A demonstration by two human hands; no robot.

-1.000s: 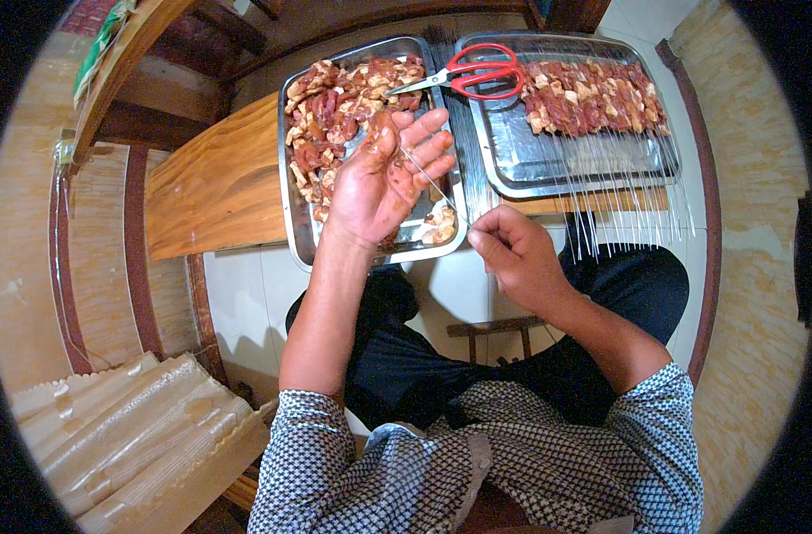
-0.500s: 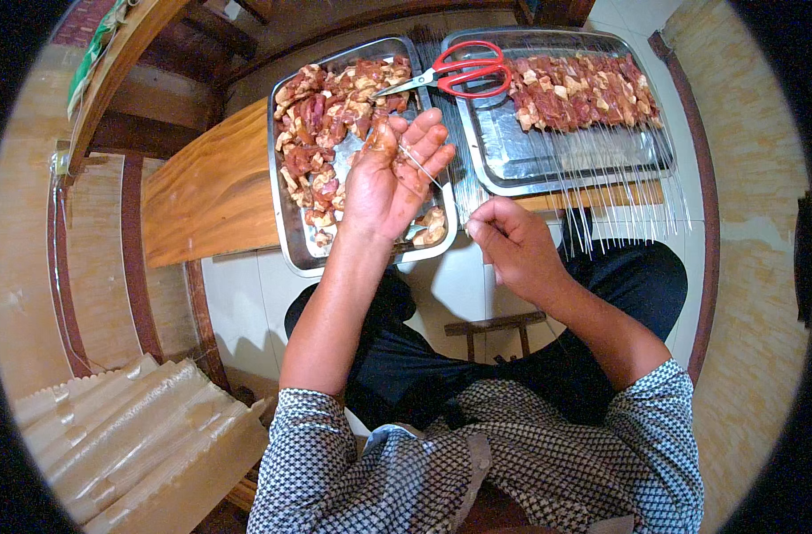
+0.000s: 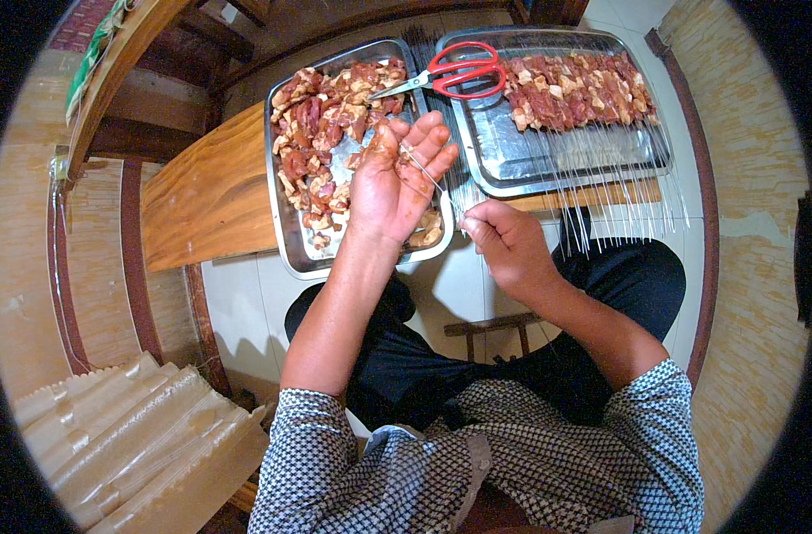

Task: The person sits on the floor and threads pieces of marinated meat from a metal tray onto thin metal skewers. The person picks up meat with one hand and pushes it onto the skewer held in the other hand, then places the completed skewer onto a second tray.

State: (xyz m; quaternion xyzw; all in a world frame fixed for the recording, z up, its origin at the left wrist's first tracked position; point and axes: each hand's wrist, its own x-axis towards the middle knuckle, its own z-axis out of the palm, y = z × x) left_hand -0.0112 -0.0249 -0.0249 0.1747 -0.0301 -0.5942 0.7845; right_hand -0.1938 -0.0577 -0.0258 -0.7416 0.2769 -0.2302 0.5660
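Note:
My left hand (image 3: 383, 196) is palm up over the near part of a metal tray (image 3: 281, 233) of cut raw meat (image 3: 321, 120). Its thumb and forefinger come together on what looks like a small piece of meat, mostly hidden by the fingers; the other fingers stretch out. A thin metal skewer (image 3: 431, 178) slants from these fingers to my right hand (image 3: 513, 247), which is closed around its near end. Red-handled scissors (image 3: 468, 71) lie across the facing rims of both trays. In the right tray (image 3: 504, 151), threaded meat skewers (image 3: 579, 89) lie side by side, bare ends over the near rim.
Both trays rest on a wooden bench (image 3: 210, 191). Between them lies a bundle of bare skewers (image 3: 462, 169). A small wooden stool (image 3: 486, 327) stands between my legs. Brown folded sheeting (image 3: 130, 445) is at lower left, and a wall (image 3: 753, 311) rises at right.
Both hands hold nearly the same pose, with the skewer still between them. My right hand has shifted slightly left, and the trays appear slightly further left in view.

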